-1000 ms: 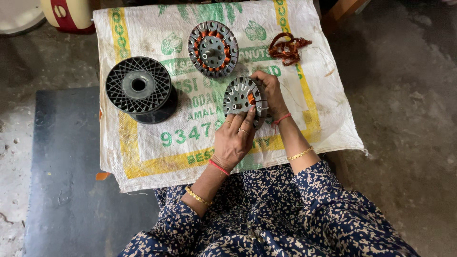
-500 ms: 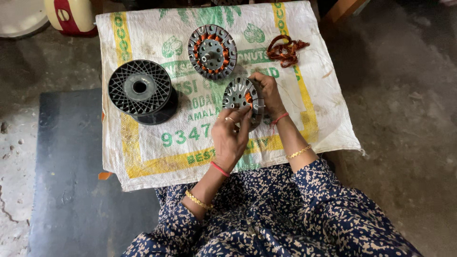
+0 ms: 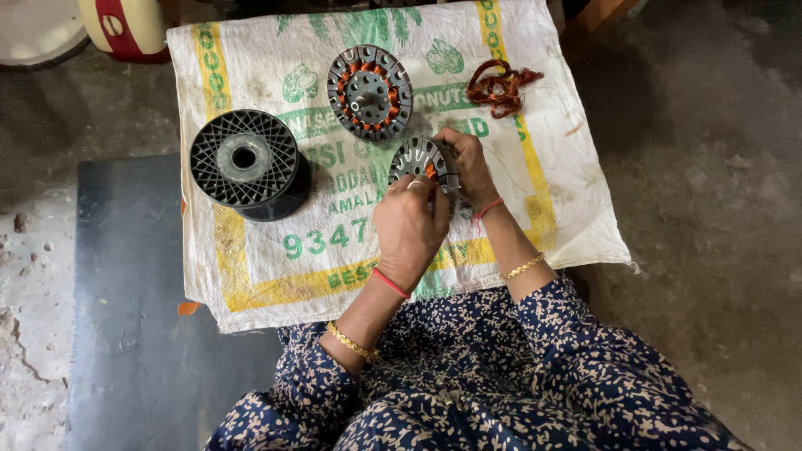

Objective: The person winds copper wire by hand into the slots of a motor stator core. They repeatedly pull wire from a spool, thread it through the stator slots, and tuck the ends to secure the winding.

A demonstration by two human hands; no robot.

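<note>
A grey slotted metal motor core (image 3: 416,159) with a bit of copper wire in it is held over the white woven sack (image 3: 276,259). My left hand (image 3: 409,225) grips its near side, fingers curled over the rim. My right hand (image 3: 466,167) holds its right edge, fingertips at the slots. Just beyond it lies a second round core (image 3: 369,92) wound with copper coils. A tangle of loose copper wire (image 3: 499,85) rests at the sack's far right.
A black plastic spool (image 3: 245,163) stands on the left of the sack. A dark mat (image 3: 125,317) covers the floor at the left. A white and red container (image 3: 125,25) sits at the top left. Bare concrete floor (image 3: 718,167) lies to the right.
My left hand has shifted slightly up over the core's near rim. The core stays held between both hands in about the same place.
</note>
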